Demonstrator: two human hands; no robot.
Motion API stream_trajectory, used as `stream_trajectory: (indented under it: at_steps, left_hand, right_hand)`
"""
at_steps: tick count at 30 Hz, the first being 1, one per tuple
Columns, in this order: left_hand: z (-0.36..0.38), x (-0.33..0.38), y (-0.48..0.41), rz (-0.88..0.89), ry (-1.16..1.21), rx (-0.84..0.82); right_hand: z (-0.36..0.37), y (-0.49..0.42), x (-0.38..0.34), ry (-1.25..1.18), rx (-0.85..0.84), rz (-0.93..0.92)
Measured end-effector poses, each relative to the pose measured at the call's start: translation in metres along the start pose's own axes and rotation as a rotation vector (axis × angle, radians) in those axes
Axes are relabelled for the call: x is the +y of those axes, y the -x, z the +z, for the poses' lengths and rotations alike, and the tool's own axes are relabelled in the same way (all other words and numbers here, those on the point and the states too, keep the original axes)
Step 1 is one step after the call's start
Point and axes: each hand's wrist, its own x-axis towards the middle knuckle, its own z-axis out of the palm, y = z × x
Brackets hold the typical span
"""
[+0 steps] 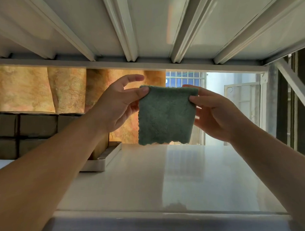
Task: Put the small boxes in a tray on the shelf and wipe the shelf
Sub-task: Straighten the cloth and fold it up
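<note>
Pinched at both upper corners: green cloth point(165, 115), left hand point(117, 105) clamped on the left corner between thumb and forefinger, right hand point(215, 114) clamped on the right corner likewise. Each grip closed on fabric, remaining fingers loose. Cloth hanging flat and spread, scalloped lower edge just above the shelf point(163, 176), not touching it.

Out to the left: white tray point(101, 162) resting on the shelf, dark small boxes point(37, 125) stacked in rows, apparently in and behind it, partly hidden by the left forearm. Boxing step judged done; wiping step in hand, not yet begun. Glossy shelf surface bare across the middle and right.

Next move, as a judgement: lowering the cloth flat onto the shelf, pressing with one palm, sweeping across the open area without nudging the tray.
</note>
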Motion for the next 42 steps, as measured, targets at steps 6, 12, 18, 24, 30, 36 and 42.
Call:
stream_trajectory:
  at_steps: [6, 12, 18, 24, 30, 36, 42]
  left_hand:
    - [0.006, 0.007, 0.007, 0.020, 0.042, -0.014]
    - [0.029, -0.001, 0.015, 0.070, -0.039, -0.032]
    - [0.042, -0.007, 0.017, 0.273, -0.340, 0.103]
    - [0.044, -0.008, 0.021, 0.326, -0.399, 0.004]
    - [0.041, -0.007, 0.020, 0.296, -0.369, -0.007]
    - [0.036, -0.013, 0.014, 0.253, -0.548, 0.153]
    - [0.030, -0.021, 0.008, 0.159, -0.755, 0.148]
  right_hand:
    - [-0.006, -0.005, 0.002, -0.181, -0.223, -0.023]
    - [0.005, -0.003, 0.008, -0.235, -0.300, 0.003]
    - [0.018, -0.001, 0.011, -0.119, -0.168, 0.040]
    - [0.022, -0.001, 0.015, 0.102, 0.008, 0.017]
    - [0.027, -0.001, 0.017, 0.165, 0.087, 0.011]
    - [0.029, 0.001, 0.015, 0.101, 0.061, 0.042]
    - [0.028, 0.004, 0.011, 0.053, -0.037, 0.127]
